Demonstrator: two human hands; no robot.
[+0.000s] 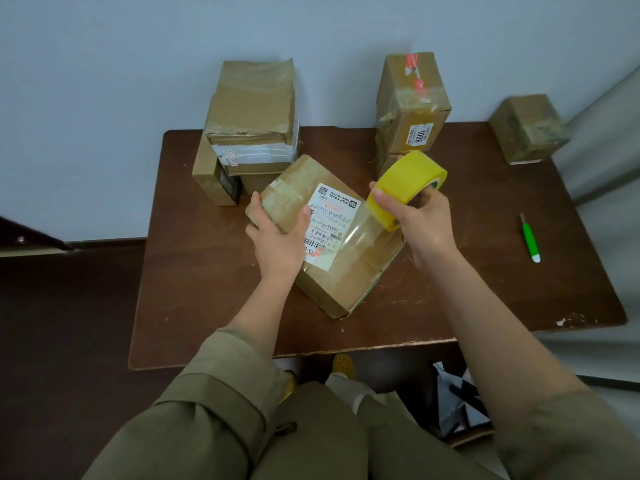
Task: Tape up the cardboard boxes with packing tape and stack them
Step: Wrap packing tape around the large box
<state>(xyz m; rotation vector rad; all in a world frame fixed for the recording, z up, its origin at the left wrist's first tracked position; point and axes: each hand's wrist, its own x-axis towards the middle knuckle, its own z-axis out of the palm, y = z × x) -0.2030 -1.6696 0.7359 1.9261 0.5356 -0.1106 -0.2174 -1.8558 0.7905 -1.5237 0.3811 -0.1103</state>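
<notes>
While the left hand rests on the far left end of the cardboard box at the centre of the frame, fingers bent over its upper left corner and thumb lying on the top face, the right hand holds the yellow roll of packing tape just above the box's right side. The thumb presses the roll's outer face, and the fingers are hooked through its core. A clear strip of tape runs from the roll down onto the box top, partly over the white shipping label. The label carries a barcode, a small square code, and red and black print too small to read.

At upper left of the brown tabletop stands a stack of taped boxes. At upper centre right a tall box bears red tape and a tag reading "1006". A small box sits at the upper right corner. A green-and-white utility knife lies at the right, well apart from the hands.
</notes>
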